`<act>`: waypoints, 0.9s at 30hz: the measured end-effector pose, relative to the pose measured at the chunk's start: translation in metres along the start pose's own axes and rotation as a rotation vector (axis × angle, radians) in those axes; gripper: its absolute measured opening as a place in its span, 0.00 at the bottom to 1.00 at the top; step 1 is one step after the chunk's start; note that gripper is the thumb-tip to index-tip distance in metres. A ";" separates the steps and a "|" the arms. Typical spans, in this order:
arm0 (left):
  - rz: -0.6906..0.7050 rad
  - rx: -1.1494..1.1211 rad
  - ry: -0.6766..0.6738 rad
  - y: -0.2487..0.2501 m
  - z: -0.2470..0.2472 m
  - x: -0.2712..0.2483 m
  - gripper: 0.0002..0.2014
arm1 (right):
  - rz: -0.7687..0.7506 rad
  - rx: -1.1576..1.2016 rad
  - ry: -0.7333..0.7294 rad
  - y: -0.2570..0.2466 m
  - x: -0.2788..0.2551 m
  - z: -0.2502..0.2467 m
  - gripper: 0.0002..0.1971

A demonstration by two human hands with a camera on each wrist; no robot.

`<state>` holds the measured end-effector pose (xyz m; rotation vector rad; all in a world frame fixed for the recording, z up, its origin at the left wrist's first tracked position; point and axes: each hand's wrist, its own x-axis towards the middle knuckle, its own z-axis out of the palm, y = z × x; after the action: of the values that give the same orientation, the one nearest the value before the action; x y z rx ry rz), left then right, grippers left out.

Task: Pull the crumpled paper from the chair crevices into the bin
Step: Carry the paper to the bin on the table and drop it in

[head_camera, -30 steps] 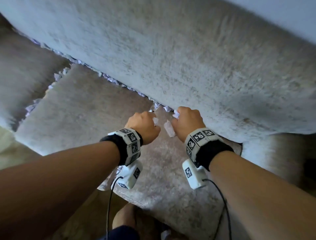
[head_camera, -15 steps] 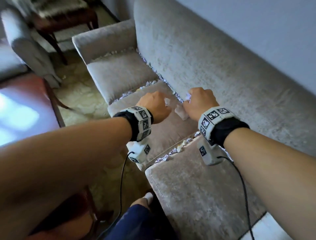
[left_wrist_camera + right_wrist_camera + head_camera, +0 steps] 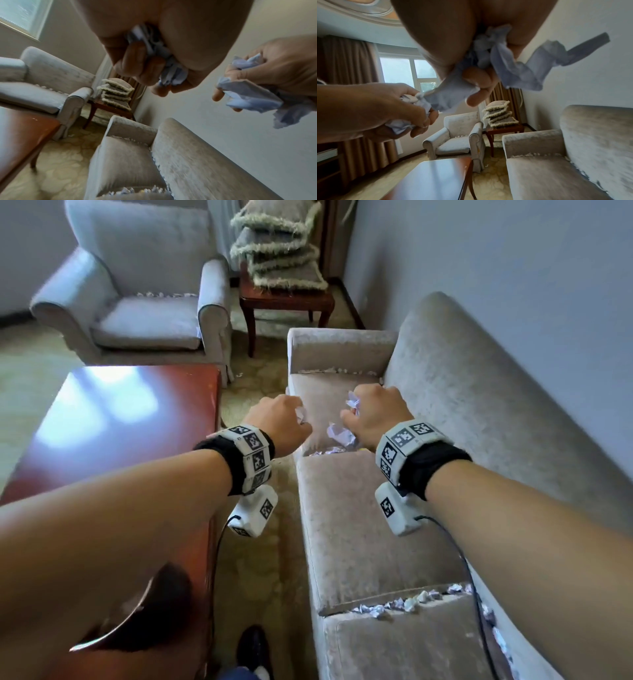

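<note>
My left hand [image 3: 281, 419] is fisted round a wad of crumpled white paper [image 3: 164, 70], held in the air above the sofa's front edge. My right hand [image 3: 373, 416] grips a bigger bunch of crumpled paper [image 3: 510, 66], with loose ends sticking out above and below the fist [image 3: 339, 434]. Both hands are raised over the grey sofa [image 3: 359, 525]. More paper scraps [image 3: 404, 604] fill the crevice between the near seat cushions, and others line the far armrest crevice [image 3: 335, 370]. No bin is in view.
A glossy red-brown coffee table [image 3: 113, 422] stands left of the sofa, with a narrow strip of patterned carpet between. A grey armchair [image 3: 137, 302] with paper in its back crevice sits at the far left. A small wooden side table holds stacked cushions [image 3: 277, 251].
Both hands have lifted away from the back crevice of the sofa with paper in them. The head has risen and turned, so the room beyond the sofa now shows.
</note>
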<state>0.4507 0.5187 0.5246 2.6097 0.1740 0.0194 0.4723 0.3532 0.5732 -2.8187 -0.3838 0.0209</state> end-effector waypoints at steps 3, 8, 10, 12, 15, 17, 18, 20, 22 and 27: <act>-0.084 0.008 0.083 -0.044 -0.031 0.026 0.09 | -0.088 -0.007 -0.026 -0.042 0.045 0.005 0.08; -0.178 0.029 0.097 -0.109 -0.076 0.055 0.09 | -0.166 -0.009 -0.068 -0.093 0.102 0.019 0.07; -0.220 0.029 0.133 -0.131 -0.092 0.060 0.09 | -0.195 -0.007 -0.120 -0.115 0.126 0.031 0.07; -0.264 0.020 0.180 -0.153 -0.108 0.063 0.09 | -0.234 -0.015 -0.163 -0.142 0.148 0.041 0.08; -0.368 0.024 0.232 -0.191 -0.128 0.062 0.10 | -0.333 -0.029 -0.212 -0.192 0.180 0.060 0.12; -0.480 0.028 0.255 -0.219 -0.140 0.055 0.11 | -0.442 -0.047 -0.258 -0.232 0.199 0.080 0.11; -0.533 0.032 0.268 -0.234 -0.146 0.051 0.10 | -0.502 -0.055 -0.276 -0.252 0.207 0.090 0.10; -0.638 0.051 0.287 -0.262 -0.158 0.040 0.08 | -0.628 -0.053 -0.299 -0.292 0.219 0.110 0.13; -0.757 0.051 0.339 -0.288 -0.171 0.025 0.04 | -0.742 -0.031 -0.320 -0.329 0.225 0.129 0.15; -1.063 -0.003 0.459 -0.323 -0.181 -0.020 0.04 | -0.992 0.032 -0.426 -0.407 0.206 0.176 0.07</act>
<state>0.3837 0.8830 0.5199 2.1483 1.6531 0.2345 0.5561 0.8332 0.5293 -2.2628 -1.7761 0.4014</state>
